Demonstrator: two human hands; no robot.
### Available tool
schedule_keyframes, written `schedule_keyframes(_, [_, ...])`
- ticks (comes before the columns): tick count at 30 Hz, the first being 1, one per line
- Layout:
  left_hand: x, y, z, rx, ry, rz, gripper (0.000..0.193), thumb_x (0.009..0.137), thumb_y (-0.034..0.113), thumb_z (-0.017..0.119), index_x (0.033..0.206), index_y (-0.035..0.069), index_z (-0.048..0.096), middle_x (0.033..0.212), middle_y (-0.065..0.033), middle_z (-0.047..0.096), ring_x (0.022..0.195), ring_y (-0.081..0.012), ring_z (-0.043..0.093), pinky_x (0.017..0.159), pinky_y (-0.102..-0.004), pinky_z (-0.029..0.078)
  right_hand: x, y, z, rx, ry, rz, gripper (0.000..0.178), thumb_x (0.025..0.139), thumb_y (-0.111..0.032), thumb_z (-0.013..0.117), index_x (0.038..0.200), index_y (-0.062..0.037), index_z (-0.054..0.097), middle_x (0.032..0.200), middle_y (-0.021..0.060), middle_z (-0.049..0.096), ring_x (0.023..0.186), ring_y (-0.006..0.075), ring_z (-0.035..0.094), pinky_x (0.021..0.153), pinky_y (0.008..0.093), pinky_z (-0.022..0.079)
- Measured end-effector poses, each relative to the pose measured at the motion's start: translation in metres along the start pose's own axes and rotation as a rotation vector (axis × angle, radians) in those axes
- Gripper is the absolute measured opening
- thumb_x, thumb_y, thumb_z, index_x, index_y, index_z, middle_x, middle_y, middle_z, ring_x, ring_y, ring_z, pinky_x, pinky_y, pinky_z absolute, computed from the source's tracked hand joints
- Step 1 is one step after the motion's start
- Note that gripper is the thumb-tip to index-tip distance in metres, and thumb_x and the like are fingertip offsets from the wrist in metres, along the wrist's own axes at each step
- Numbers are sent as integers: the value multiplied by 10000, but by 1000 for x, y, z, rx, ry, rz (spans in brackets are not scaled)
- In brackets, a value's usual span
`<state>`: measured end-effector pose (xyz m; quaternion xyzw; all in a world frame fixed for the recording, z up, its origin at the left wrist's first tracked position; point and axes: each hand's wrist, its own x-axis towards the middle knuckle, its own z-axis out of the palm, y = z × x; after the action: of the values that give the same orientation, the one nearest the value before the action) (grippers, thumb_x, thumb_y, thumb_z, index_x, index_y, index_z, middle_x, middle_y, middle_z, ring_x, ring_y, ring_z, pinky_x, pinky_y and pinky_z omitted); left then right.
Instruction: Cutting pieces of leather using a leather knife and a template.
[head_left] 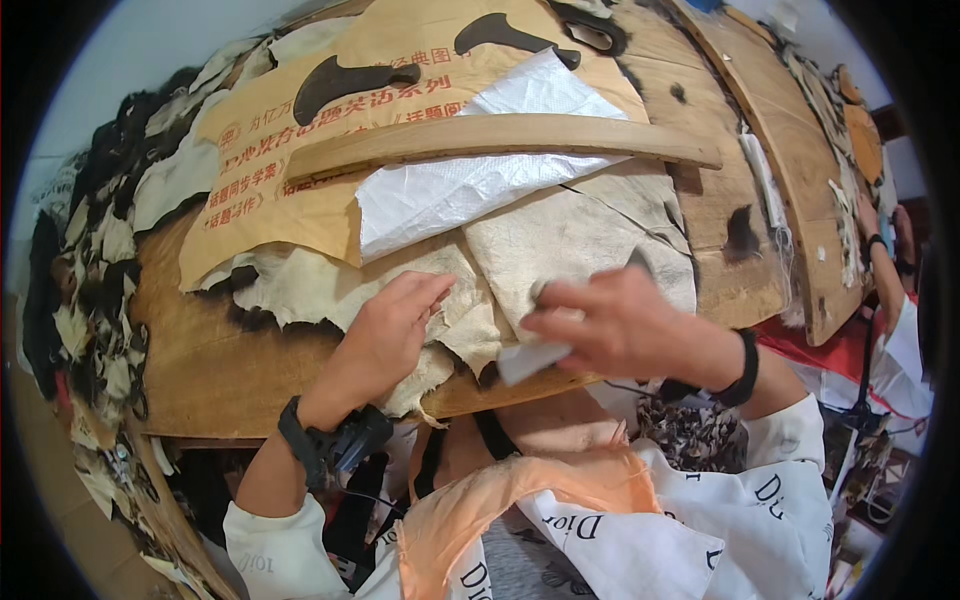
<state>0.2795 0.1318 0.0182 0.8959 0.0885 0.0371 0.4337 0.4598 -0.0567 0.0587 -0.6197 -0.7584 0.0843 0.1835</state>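
A pale piece of hide (350,283) with dark hairy edges lies along the near part of the wooden board. Over its near part is my left hand (395,315), its fingers curled and pressed together; whatever may be between them is hidden. To the right, my right hand (615,320) is closed around a knife (533,362), blurred by motion. The knife's pale blade points down and left over the board's near edge, and a dark end shows above the knuckles. Beneath that hand spreads a larger folded pale hide (590,225).
A curved wooden strip (510,138) lies across a white woven sheet (430,205) and yellow printed paper (270,190). Two dark fan-bladed knives rest beyond, one at left (345,85). Hide scraps (85,270) heap at left. Another person's arm (885,270) shows at right.
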Motion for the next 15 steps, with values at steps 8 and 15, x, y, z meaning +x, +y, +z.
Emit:
schedule_keyframes(8, [5,-14,-14,-105,-231,62,511,728,81,564,1217,-38,477,1099,-172,489,1006,-318,493,877,-350,411,3,-15,15,-232,52,76,253,636,-150,657,864,-128,549,780,13,523,596,188,581,531,315,459])
schedule_keyframes(15, [4,8,-10,62,-220,85,643,686,196,677,1246,-21,447,1129,-171,472,1073,-307,446,946,-351,365,22,16,-7,86,382,470,198,695,-107,672,857,-51,574,665,130,572,629,326,578,547,371,448])
